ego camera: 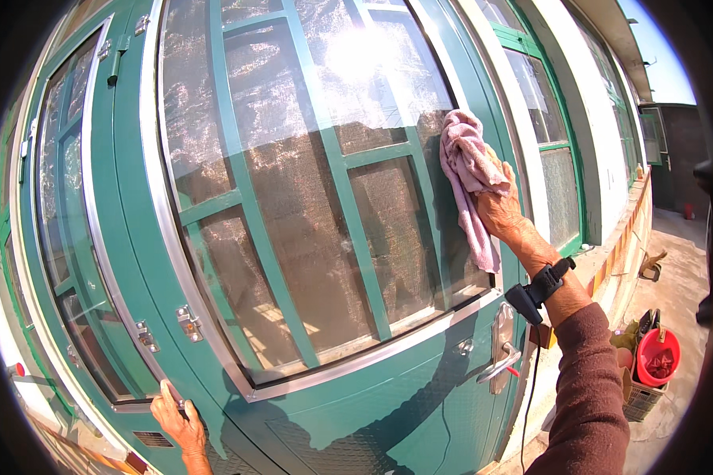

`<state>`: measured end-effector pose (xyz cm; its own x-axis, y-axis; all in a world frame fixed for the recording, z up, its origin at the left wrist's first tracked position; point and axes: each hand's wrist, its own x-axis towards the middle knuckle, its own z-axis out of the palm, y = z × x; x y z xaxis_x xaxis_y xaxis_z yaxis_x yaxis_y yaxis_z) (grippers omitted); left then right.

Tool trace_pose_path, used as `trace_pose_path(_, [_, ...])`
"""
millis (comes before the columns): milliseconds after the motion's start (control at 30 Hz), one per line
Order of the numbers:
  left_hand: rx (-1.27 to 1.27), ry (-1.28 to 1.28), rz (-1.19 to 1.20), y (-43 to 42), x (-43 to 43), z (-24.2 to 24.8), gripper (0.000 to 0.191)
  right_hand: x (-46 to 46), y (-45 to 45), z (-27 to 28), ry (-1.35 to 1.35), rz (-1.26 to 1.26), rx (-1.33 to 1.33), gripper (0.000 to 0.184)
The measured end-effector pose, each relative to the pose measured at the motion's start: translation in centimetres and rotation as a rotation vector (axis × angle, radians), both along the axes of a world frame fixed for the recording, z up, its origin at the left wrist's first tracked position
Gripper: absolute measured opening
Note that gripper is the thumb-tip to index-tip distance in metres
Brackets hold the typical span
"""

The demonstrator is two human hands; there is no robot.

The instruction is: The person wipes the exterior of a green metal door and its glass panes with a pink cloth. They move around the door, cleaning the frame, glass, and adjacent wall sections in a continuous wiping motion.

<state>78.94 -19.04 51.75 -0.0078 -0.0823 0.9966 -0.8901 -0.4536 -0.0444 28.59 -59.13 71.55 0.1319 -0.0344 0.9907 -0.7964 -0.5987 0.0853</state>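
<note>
My right hand (502, 205) presses a crumpled pink cloth (466, 157) against the right edge of the large glass pane (297, 196) in a green door (344, 409). One end of the cloth hangs down below my fingers. A black strap device (538, 291) with a cable sits on my right wrist. At lower left, my left hand (178, 418) rests at the bottom corner of the narrow side pane's metal trim (133, 407), fingers apart and no object seen in it. The pane reflects bright sun, with mesh and green bars behind it.
A door handle (499, 362) juts out below my right forearm. Metal latches (189, 323) stick out from the door's left side. On the ground at right, a red basin (658, 356) stands on a crate (644, 401). A tiled ledge (621, 237) runs beneath the green-framed windows (540, 119).
</note>
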Motion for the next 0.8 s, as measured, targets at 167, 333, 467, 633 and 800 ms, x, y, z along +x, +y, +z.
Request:
trace_pose_path(167, [-0.050, 0.180, -0.021, -0.1, -2.4, -1.1, 0.051, 0.5, 0.5, -3.1, -0.048, 0.117, 0.027, 0.059])
trace_pose_path(333, [0.046, 0.086, -0.182, -3.2, -9.1, -4.2, 0.045, 0.6, 0.2, 0.8, 0.000, -0.050, -0.058, 0.059])
trace_pose_path(467, [0.089, 0.102, -0.186, -6.1, -12.3, -5.3, 0.041, 0.4, 0.5, 5.8, 0.018, -0.061, -0.070, 0.071])
trace_pose_path(633, [-0.057, 0.222, -0.109, -8.8, -12.5, -7.2, 0.040, -0.2, -0.4, 12.2, 0.060, -0.057, -0.037, 0.057])
trace_pose_path(800, [-0.174, 0.228, 0.078, -10.2, -11.5, -9.7, 0.042, -0.7, -1.4, 17.9, 0.069, 0.012, -0.025, 0.036])
